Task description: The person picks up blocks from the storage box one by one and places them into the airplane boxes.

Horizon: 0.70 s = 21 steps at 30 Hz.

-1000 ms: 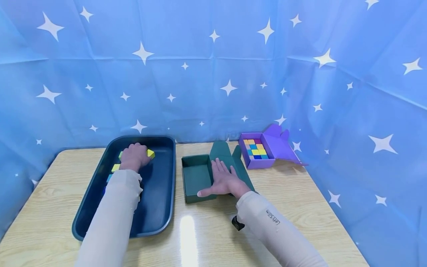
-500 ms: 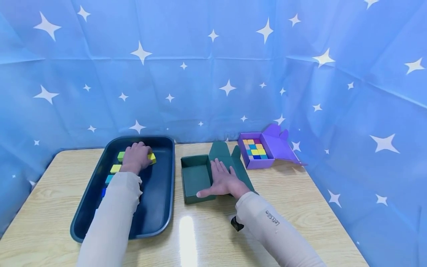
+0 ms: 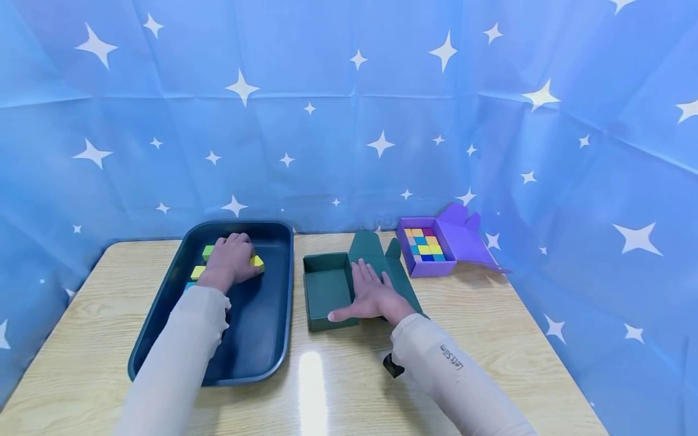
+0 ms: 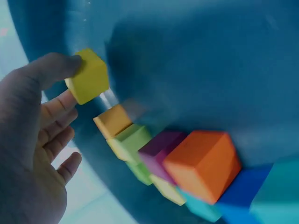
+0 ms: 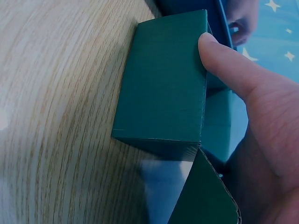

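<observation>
My left hand (image 3: 231,260) is over the far part of the dark blue tray (image 3: 253,330). Its thumb and index finger pinch a yellow cube (image 4: 88,77), while the other fingers are loosely bent. Beside that hand, several coloured cubes lie in the tray along its left side, among them an orange cube (image 4: 203,163) and a purple cube (image 4: 161,151). My right hand (image 3: 373,297) rests with spread fingers on the open green box (image 5: 163,79), its thumb touching the rim of the near wall. Nothing shows inside the visible part of the box.
An open purple box (image 3: 433,269) full of coloured cubes stands at the back right, its lid (image 3: 466,239) folded out to the right. The wooden table (image 3: 349,387) meets a blue star-patterned curtain (image 3: 305,133) behind and at the sides.
The left hand, with the yellow cube, has shifted slightly to the right within the tray. My right hand stays on the green box. The head view has swung slightly left.
</observation>
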### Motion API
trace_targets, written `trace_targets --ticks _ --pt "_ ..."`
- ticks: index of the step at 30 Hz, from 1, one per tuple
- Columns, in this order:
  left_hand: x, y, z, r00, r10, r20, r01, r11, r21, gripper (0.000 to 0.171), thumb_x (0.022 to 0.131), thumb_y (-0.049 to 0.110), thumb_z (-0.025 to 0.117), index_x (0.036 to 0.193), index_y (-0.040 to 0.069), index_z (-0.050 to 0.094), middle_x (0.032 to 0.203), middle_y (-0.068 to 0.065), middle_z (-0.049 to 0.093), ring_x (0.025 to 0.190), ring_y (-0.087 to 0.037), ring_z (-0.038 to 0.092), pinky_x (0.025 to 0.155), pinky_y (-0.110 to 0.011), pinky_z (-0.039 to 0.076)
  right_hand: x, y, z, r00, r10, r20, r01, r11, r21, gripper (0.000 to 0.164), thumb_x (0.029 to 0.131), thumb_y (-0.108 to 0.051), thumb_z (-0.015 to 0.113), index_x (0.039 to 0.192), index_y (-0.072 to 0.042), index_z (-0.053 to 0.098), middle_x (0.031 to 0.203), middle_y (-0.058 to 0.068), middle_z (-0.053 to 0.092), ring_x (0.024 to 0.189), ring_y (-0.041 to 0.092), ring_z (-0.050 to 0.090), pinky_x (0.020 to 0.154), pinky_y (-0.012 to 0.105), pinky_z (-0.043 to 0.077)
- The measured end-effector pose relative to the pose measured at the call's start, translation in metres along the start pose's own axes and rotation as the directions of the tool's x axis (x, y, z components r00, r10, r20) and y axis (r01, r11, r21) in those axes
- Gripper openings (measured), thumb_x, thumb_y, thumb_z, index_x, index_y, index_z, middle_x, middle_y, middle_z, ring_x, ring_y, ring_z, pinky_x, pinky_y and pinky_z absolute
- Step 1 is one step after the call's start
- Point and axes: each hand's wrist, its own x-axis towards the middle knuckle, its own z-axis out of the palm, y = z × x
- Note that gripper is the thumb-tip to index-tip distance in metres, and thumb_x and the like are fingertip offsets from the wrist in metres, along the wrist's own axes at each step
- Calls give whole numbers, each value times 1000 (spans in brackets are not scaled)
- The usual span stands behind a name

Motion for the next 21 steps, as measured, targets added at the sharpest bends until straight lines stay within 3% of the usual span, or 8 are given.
trace_targets --ticks 5,10,14,21 --pt "-7 6 -17 995 64 -74 -64 998 6 39 84 37 70 103 3 69 129 -17 57 122 -35 47 105 -55 39 1 -1 0 1000 2 -1 -2 1000 -7 125 73 -73 66 158 -11 -1 166 9 -6 154 28 -4 123 57 -1" --pt "-12 26 -34 979 153 -137 -152 988 16 37 84 37 70 104 6 68 127 -13 58 124 -32 46 107 -53 38 1 2 -2 1000 -2 9 2 1000 -12 124 74 -73 65 157 -11 -3 166 9 -7 154 28 -5 123 58 -2" --pt "-12 48 -42 970 197 -143 -195 980 23 39 85 40 68 108 8 68 130 -11 57 129 -30 44 110 -52 36 2 3 -2 1000 -2 18 3 1000 -16 125 74 -73 65 157 -11 -4 166 9 -8 154 28 -6 123 58 -2" --pt "-7 78 -39 955 272 -118 -271 962 29 39 85 42 69 109 11 69 131 -9 57 131 -28 44 113 -50 35 5 0 -1 1000 6 25 -5 1000 -18 126 73 -75 64 157 -10 -3 166 10 -8 154 29 -6 123 57 -2"
